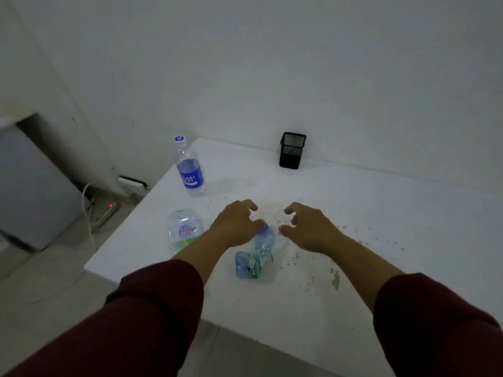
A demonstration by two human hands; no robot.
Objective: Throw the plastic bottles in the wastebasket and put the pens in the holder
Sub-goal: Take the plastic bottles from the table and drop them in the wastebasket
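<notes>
Three plastic bottles are on the white table [353, 213]. A blue-labelled bottle [189, 168] stands upright near the far left edge. A crushed clear bottle with a red-lettered label [183, 231] lies at the left edge, partly behind my left forearm. A crushed bottle with a green label [254, 258] lies in the middle. My left hand [235, 225] hovers just over its cap end, fingers curled and apart. My right hand [306, 228] hovers open to the bottle's right, holding nothing. A black mesh pen holder [291, 150] stands at the back by the wall. I see no pens or wastebasket.
Dark specks and a stain [335, 278] mark the tabletop. To the left, on the floor, lie a power strip with a red light [107, 210] and white cables. A grey cabinet [30, 191] stands at far left. A white wall backs the table.
</notes>
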